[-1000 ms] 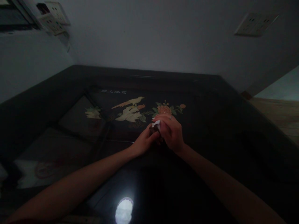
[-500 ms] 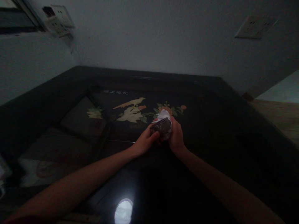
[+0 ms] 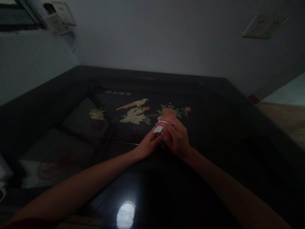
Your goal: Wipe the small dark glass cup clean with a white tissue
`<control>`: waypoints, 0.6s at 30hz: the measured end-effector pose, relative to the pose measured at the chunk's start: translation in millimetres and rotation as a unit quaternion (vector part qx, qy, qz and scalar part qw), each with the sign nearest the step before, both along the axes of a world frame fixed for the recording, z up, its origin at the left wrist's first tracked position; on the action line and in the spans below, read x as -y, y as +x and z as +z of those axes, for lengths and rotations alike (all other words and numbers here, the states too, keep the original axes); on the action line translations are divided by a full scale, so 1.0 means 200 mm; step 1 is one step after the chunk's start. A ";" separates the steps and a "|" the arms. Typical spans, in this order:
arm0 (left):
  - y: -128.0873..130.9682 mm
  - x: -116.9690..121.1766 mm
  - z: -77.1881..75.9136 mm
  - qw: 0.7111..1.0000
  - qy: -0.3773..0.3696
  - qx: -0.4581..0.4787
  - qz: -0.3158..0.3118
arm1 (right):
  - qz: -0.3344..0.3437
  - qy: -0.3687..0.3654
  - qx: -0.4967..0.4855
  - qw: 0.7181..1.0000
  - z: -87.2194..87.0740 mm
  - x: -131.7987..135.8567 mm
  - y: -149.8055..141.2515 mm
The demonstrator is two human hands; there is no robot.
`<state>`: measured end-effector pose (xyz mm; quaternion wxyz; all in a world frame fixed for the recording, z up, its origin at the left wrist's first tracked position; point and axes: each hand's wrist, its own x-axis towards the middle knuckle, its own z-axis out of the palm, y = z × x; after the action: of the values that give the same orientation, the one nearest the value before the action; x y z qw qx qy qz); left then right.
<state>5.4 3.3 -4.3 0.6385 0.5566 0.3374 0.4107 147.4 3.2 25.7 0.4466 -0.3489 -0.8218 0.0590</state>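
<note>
Both my hands meet over a dark tabletop (image 3: 147, 165) with an inlaid bird and flowers. My left hand (image 3: 148, 146) is closed around a small dark brown, shiny object, which is now almost wholly hidden by my fingers and the white piece. My right hand (image 3: 176, 137) lies curled over the top of it, fingers bent round a folded white tissue (image 3: 158, 129). The tissue rests against the dark object. What the dark object is, I cannot tell in this dim light.
A pale wall with a double socket (image 3: 265, 27) at the right and more sockets (image 3: 63, 14) at the left stands behind the table. At the left edge is a partly visible white object (image 3: 3, 175). A bright light reflection lies near the front.
My right hand has moved from the object's right side up over its top, fingers now curled over the tissue. The dark object, visible before, is now covered. My left hand stays in place.
</note>
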 end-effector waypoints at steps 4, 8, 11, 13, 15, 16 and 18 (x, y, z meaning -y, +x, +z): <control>0.00 0.00 -0.01 1.000 -0.018 0.011 -0.011 | -0.011 -0.057 -0.107 0.993 -0.01 0.00 -0.02; 0.00 0.00 -0.03 1.000 -0.018 0.016 -0.018 | -0.029 -0.127 -0.224 0.966 -0.03 0.01 -0.04; -0.01 0.00 -0.03 0.999 -0.015 0.022 -0.018 | -0.037 -0.176 -0.294 0.939 -0.04 0.01 -0.05; -0.01 0.00 -0.03 1.000 -0.014 0.019 -0.019 | -0.046 -0.219 -0.327 0.918 -0.05 0.01 -0.06; -0.01 0.00 -0.03 1.000 -0.013 0.014 -0.021 | -0.081 -0.249 -0.351 0.899 -0.06 0.00 -0.06; -0.01 0.00 -0.03 1.000 -0.011 0.013 -0.023 | -0.100 -0.257 -0.355 0.893 -0.07 0.00 -0.06; -0.02 0.00 -0.03 1.000 -0.009 0.015 -0.024 | -0.133 -0.261 -0.351 0.889 -0.08 -0.01 -0.06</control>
<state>2.4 3.0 -10.3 0.6581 0.5528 0.3181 0.4001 135.5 6.1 9.4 0.6027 -0.5154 -0.5123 0.3297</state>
